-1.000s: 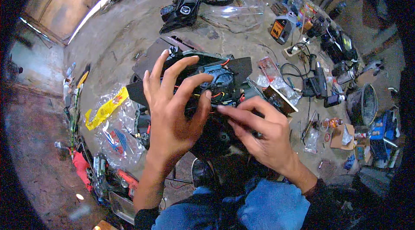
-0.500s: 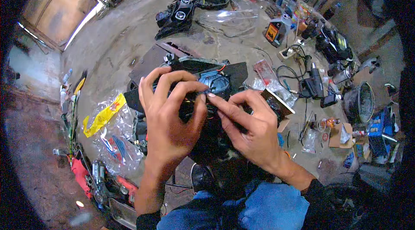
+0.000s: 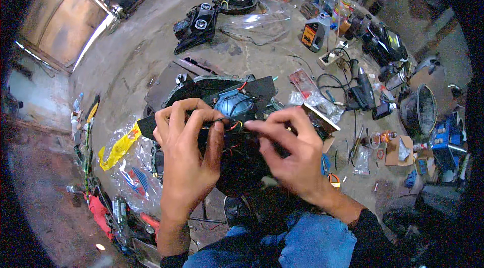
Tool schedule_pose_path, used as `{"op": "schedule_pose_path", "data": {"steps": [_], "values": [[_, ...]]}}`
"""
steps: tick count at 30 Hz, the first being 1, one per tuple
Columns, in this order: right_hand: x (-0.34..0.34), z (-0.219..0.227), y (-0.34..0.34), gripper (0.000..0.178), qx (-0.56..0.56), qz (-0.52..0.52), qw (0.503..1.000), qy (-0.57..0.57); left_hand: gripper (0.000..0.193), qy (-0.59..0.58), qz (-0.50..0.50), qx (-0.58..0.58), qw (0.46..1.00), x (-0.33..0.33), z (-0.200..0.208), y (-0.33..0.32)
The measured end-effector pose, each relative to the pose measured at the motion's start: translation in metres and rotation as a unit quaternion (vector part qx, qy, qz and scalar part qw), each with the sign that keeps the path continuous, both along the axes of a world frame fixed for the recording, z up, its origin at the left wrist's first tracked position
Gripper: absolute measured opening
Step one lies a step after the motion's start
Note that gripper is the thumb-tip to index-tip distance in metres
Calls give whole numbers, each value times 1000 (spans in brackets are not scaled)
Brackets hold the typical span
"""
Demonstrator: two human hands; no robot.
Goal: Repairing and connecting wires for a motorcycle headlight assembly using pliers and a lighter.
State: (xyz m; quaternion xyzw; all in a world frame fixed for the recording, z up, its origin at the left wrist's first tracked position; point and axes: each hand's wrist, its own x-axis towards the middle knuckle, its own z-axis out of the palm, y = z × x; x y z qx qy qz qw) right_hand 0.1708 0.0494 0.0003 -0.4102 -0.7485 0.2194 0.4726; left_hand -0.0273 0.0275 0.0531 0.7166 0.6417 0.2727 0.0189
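Note:
Thumb and index finger of my left hand [image 3: 186, 142] are pinched on a thin dark wire. A short bit of yellow and red wire [image 3: 234, 126] shows just right of that pinch. My right hand [image 3: 295, 152] is close by on the right, its index fingertip near the wire. Motion smears its thumb and fingers, so whether they grip anything is unclear. Directly beyond both hands is a rounded blue-grey housing [image 3: 234, 104] with a red wire on top, set among black panels [image 3: 262, 88]. The dark part beneath my hands is mostly hidden.
At left lies clear plastic wrap with a yellow strip [image 3: 120, 148]. A black headlight unit [image 3: 196, 26] sits farther off. To the right are a black heat gun [image 3: 360, 91], a grey oil bottle [image 3: 315, 32], a black bucket [image 3: 419, 109] and a cardboard box [image 3: 399, 151].
My fingertips, close together before, have moved apart. The wire now shows between them, and more of the blue-grey housing is in sight. The view has shifted slightly.

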Motion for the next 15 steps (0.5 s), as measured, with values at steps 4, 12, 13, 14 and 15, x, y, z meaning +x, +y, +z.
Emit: {"op": "schedule_pose_path", "data": {"steps": [4, 12, 13, 14, 15], "values": [[11, -4, 10, 24, -32, -93, 995, 32, 12, -6, 2, -20, 1000, -3, 3, -1], [34, -6, 7, 22, -86, -136, 986, 31, 14, -29, -25, -45, 998, -10, 14, 2], [32, -9, 5, 22, -91, -122, 988, 32, 15, -34, -31, -50, 998, -13, 14, 1], [30, -13, 3, 22, -98, -119, 987, 35, 17, -39, -37, -54, 997, -17, 13, -1], [33, -14, 2, 22, -101, -126, 986, 28, 17, -48, -32, -56, 997, -18, 9, 3]]}}
